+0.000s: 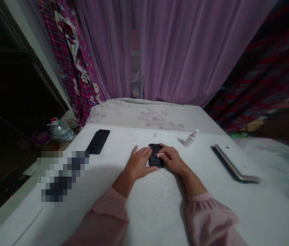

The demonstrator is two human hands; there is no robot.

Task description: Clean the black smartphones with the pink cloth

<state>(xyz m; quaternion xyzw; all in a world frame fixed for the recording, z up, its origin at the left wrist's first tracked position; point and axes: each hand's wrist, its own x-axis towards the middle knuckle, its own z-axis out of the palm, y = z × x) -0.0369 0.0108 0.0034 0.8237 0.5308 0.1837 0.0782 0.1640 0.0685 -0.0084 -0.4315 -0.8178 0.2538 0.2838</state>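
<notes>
A dark smartphone lies flat on the white tabletop between my two hands. My left hand steadies it, fingers along its left edge and thumb across its lower end. Over the phone's right side, my right hand is closed on a small pale pink folded cloth, which is against or just over the dark screen. The ends of the right fingers are partly hidden, and the cloth's exact make is too small to tell.
A white spray bottle stands beyond my right hand, and a small pale square lies past the phone. Stacked dark phones lie at left, near a blurred-out patch. Stacked white devices lie at right. Purple curtains hang behind.
</notes>
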